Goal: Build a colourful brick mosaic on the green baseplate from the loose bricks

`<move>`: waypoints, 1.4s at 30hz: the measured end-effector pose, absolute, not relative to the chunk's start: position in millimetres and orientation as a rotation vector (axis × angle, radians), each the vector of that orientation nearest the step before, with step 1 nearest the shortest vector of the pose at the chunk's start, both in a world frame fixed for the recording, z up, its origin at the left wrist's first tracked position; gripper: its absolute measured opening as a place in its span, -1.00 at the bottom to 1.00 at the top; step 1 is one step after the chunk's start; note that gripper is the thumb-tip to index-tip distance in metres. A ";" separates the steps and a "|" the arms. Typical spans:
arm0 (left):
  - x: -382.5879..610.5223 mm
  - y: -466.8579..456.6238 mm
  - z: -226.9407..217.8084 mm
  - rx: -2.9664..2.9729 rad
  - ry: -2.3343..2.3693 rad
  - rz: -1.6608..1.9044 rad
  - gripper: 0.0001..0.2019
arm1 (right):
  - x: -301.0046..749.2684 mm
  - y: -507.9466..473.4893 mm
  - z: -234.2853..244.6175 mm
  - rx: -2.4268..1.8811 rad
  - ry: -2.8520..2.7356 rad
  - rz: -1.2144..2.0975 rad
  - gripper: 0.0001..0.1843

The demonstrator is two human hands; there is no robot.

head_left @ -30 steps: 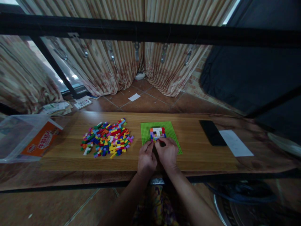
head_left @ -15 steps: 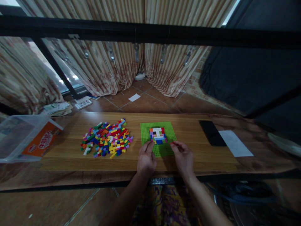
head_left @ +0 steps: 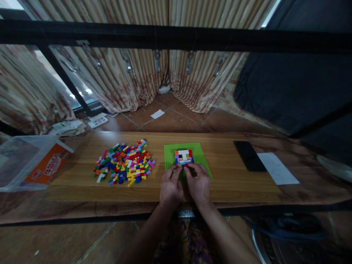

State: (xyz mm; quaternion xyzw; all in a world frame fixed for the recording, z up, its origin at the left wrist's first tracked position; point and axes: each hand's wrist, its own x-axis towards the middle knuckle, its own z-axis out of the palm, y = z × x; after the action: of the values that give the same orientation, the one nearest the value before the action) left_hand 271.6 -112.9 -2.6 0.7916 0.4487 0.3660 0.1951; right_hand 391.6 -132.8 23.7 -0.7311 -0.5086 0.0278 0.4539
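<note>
The brick mosaic (head_left: 183,157) could be knocked loose by uneven pressing from the left hand (head_left: 171,186) and right hand (head_left: 198,183), together at its near edge, any grip hidden.

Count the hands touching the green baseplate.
2. Left hand at the near edge of the green baseplate; right hand beside it, at the bottom of the brick figure.

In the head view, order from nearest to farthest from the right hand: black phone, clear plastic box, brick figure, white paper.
1. brick figure, at fingertips
2. black phone, right
3. white paper, farther right
4. clear plastic box, far left
</note>
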 end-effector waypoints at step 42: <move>272.4 -112.9 -3.9 2.199 1.260 1.035 -0.54 | 399.1 -133.7 21.3 -1.874 -1.255 0.130 -0.63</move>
State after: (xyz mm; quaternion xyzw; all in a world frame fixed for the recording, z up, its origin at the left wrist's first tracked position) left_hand 272.4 -112.9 -3.9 0.7869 0.4510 0.3703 0.2005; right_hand 399.1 -133.7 21.3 -0.7499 -0.5025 0.0520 0.4271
